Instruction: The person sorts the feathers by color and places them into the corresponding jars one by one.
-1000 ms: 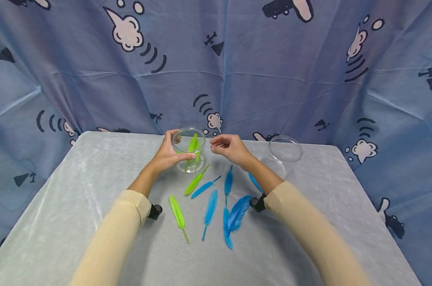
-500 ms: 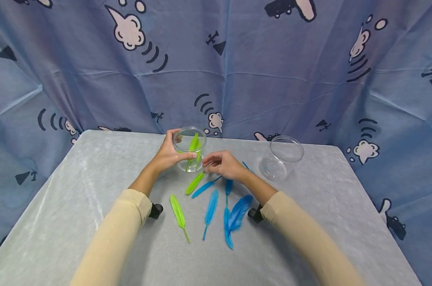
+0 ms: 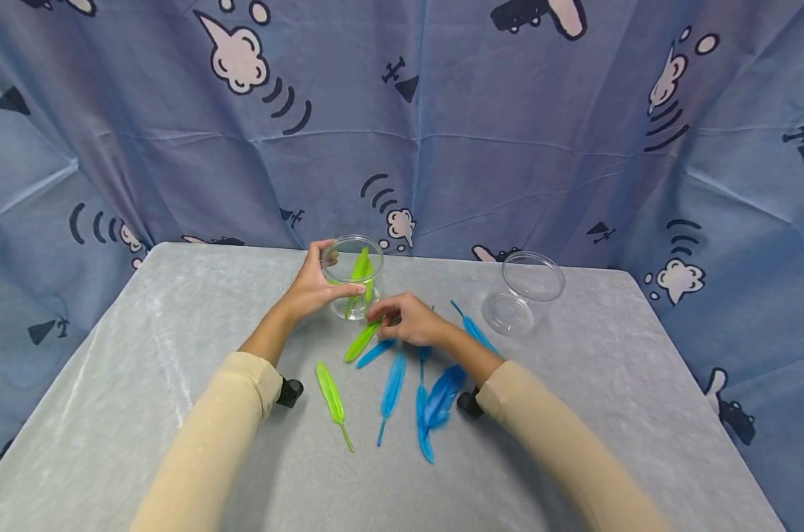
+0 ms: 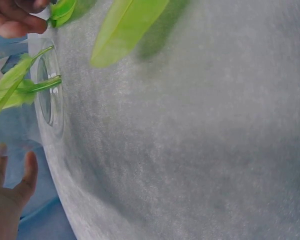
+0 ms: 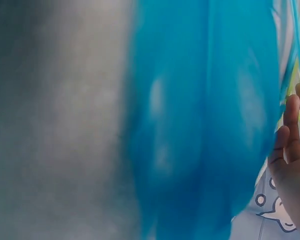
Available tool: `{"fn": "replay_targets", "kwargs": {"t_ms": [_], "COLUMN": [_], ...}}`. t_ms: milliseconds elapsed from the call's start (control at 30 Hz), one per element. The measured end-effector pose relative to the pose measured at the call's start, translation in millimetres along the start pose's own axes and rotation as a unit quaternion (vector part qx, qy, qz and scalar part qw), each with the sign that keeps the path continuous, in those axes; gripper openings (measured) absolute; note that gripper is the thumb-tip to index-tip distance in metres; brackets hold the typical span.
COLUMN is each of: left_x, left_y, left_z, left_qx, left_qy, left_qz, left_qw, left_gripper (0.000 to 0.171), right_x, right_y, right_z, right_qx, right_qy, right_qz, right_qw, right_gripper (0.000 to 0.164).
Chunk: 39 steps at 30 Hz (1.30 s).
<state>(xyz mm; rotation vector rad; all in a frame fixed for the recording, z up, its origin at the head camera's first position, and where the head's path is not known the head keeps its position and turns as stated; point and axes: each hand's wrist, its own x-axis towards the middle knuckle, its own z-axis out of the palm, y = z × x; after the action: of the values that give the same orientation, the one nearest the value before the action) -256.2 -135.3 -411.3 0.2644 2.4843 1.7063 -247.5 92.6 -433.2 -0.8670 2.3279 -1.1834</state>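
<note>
My left hand (image 3: 314,287) grips a clear plastic jar (image 3: 341,260) around its side, thumb at the front. Inside the jar, green feathers (image 3: 360,264) lean upright; the left wrist view shows their quills (image 4: 45,84) near its bottom. Close to the jar's right side, my right hand (image 3: 410,319) pinches the quill end of a green feather (image 3: 360,346) that lies on the table. Another green feather (image 3: 332,395) lies nearer the front. Blue feathers (image 3: 392,384) lie below the right hand, some partly hidden by it. One blue feather (image 5: 205,100) fills much of the right wrist view.
A second clear jar (image 3: 508,314) stands open at the back right of the grey-covered table (image 3: 615,369). A blue feather (image 3: 477,332) lies by the right wrist, and a broad fluffy one (image 3: 444,399) in front of it. A blue patterned curtain (image 3: 482,148) hangs behind.
My right hand has come down from beside the jar's rim to the green feather's quill and drawn slightly nearer. The left hand and its jar stay in place.
</note>
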Motion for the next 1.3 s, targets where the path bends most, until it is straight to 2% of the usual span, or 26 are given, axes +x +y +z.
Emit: {"fn": "replay_targets", "kwargs": {"t_ms": [267, 633, 1300], "left_x": [0.9, 0.7, 0.3], "left_y": [-2.3, -1.7, -2.5], "left_z": [-0.3, -0.1, 0.7], "left_qx": [0.006, 0.008, 0.004], "left_qy": [0.002, 0.004, 0.004], "left_qz": [0.007, 0.011, 0.018], "left_qw": [1.0, 0.9999, 0.9998], "left_gripper": [0.102, 0.101, 0.099], "right_x": [3.3, 8.9, 12.6], "right_y": [4.8, 3.2, 0.9], "right_z": [4.0, 9.7, 15.2], "right_qx": [-0.024, -0.092, -0.129], "right_qy": [-0.01, 0.013, 0.041], "right_qz": [0.001, -0.004, 0.003], "right_qw": [1.0, 0.996, 0.991], "right_gripper": [0.03, 0.027, 0.008]}}
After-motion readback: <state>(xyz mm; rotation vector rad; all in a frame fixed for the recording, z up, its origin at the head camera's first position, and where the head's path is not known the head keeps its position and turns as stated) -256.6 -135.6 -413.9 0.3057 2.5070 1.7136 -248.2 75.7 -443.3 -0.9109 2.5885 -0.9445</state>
